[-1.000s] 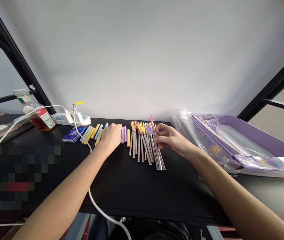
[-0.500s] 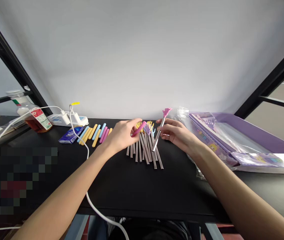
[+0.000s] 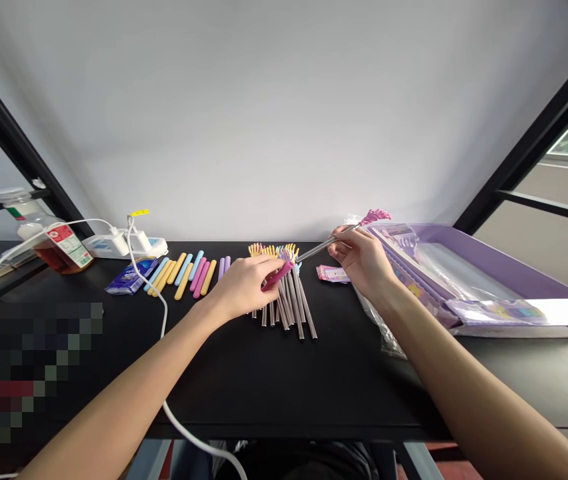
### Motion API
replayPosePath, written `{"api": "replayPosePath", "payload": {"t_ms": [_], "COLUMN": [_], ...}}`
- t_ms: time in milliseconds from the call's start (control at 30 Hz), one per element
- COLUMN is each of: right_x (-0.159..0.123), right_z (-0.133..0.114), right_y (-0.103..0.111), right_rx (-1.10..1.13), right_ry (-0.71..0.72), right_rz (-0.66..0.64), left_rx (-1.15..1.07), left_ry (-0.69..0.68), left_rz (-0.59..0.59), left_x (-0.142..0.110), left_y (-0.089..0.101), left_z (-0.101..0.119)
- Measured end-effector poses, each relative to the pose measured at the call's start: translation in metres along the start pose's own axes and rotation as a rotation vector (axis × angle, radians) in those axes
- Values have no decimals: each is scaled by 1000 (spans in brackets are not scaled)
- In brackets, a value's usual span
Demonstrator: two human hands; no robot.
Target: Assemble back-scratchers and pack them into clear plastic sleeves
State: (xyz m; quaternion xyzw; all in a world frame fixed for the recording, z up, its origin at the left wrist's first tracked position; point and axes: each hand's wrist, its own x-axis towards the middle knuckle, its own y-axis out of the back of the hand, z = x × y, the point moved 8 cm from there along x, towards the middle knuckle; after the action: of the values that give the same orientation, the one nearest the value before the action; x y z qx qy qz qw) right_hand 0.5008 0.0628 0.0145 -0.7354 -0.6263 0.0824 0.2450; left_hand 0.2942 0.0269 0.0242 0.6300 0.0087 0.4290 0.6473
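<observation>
Left hand [image 3: 245, 283] pinched a magenta handle [image 3: 278, 277] near the metal rods [image 3: 295, 303], I saw, while the right hand [image 3: 363, 259] gripped a single rod [image 3: 317, 249] with a pink claw [image 3: 375, 217].

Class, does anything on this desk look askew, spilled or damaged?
Nothing looks spilled or damaged. The white cable stands out: it crosses the blue packet, passes under the left forearm and droops over the desk's front edge. The metal rods lie in an uneven, overlapping pile, and the bottle seems to lean, perhaps lens distortion.
</observation>
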Motion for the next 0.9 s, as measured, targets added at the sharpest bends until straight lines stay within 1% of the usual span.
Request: {"api": "replayPosePath", "payload": {"t_ms": [200,367,533,900], "right_x": [-2,-3,-6,-5], "right_z": [2,2,-8,-11], "right_y": [-7,-10,-14,-11], "right_rx": [3,-39,-116,-183], "right_ry": [15,38,114,145], "right_rz": [-87,-123,-165,-233], "left_rx": [81,142,184,164], "left_ry": [8,-4,-53,-180], "left_rz": [7,23,74,151], "left_x": [0,-1,-2,-2], "left_y": [2,0,0,1], "left_z": [3,1,2,7]}}
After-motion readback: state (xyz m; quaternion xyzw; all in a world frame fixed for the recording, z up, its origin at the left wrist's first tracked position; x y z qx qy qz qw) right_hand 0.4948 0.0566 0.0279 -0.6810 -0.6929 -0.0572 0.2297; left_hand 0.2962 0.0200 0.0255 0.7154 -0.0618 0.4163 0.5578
